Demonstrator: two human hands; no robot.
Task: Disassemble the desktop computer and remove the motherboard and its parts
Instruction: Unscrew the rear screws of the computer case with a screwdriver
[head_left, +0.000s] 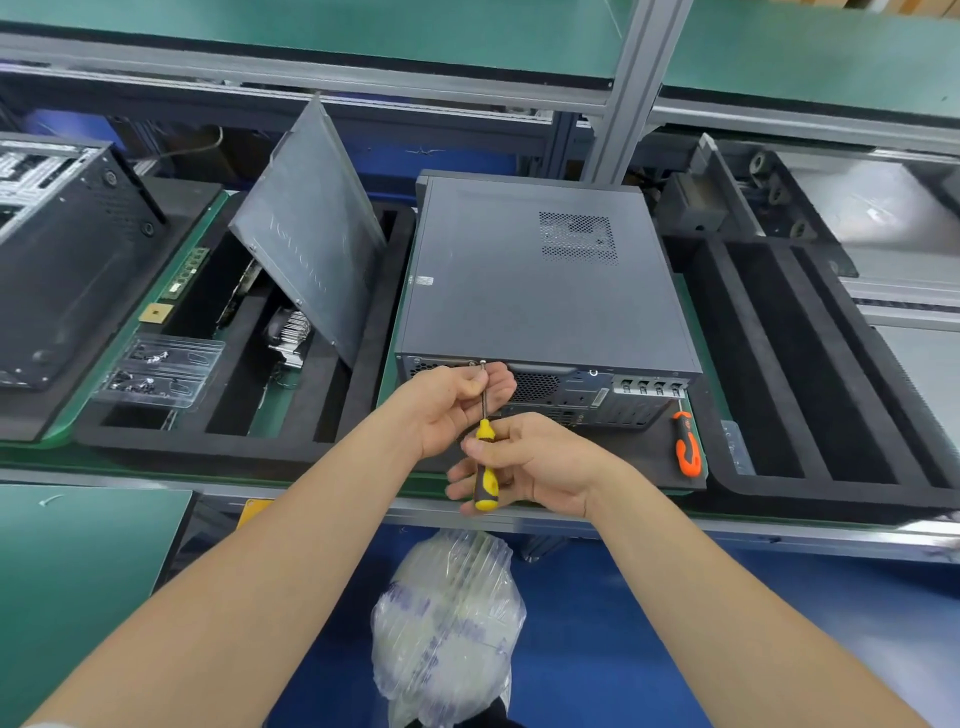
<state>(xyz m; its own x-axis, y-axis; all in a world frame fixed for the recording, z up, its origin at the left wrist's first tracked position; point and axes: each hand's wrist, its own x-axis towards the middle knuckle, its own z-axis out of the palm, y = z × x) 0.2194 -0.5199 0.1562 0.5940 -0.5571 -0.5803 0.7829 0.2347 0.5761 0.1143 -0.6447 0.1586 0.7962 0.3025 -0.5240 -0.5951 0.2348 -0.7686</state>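
Note:
A grey desktop computer case (540, 280) lies flat on the green bench mat, its rear panel facing me and its side cover on. My right hand (540, 462) grips the handle of a yellow-and-black screwdriver (485, 467). The shaft runs up to a screw (483, 364) at the top edge of the rear panel. My left hand (457, 400) pinches the shaft just below the tip, fingers curled around it.
An orange screwdriver (687, 441) lies right of my hands on black foam. A detached grey side panel (311, 228) leans in a foam tray (223, 441) holding a heatsink and parts. Another open case (67, 260) sits far left. A slotted foam tray (810, 364) is right.

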